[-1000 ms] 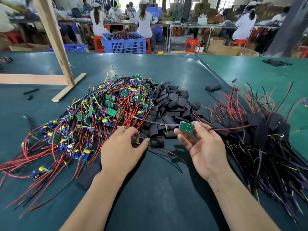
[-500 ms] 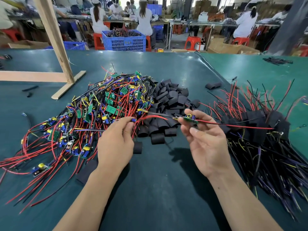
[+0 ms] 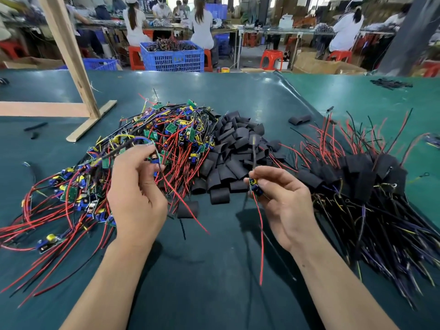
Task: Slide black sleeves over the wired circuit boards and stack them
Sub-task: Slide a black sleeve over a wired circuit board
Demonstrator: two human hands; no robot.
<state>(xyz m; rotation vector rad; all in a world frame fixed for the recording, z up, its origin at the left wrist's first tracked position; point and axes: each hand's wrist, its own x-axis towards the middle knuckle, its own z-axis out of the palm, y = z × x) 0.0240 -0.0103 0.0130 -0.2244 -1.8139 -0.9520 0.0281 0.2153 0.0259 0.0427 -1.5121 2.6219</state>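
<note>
We hold a board in each hand above the teal surface point(image 3: 214, 294). Our right hand point(image 3: 283, 206), right of centre, pinches a small board point(image 3: 254, 185) between thumb and forefinger, the fingers clamped on it; a black wire rises from it toward the top of the frame and a red wire point(image 3: 260, 239) hangs down toward the lower edge, so its long axis runs nearly vertical in the picture. Our left hand point(image 3: 137, 194), left of centre, has its fingers curled round a second board point(image 3: 155, 159), lifted at the edge of the tangle of unsleeved boards point(image 3: 142, 144) that fills the centre left.

What the next move turns on is the sleeve pile point(image 3: 228, 160): it lies between the two hands and just above them in the frame, with one loose sleeve point(image 3: 188, 209) below the pile, just right of the left hand's knuckles. That sleeve looks nearer the left hand, but both hands are full (so one of them would have to free a finger or set its board down first). We judge the right-hand board the one due for sleeving, with the sleeve needing to be threaded along the wires.

The right wrist is turned palm inward, fingertips up; the left shows its back to us. The finished stack point(image 3: 371, 177) lies at the right of the frame, well apart from the raw pile.
</note>
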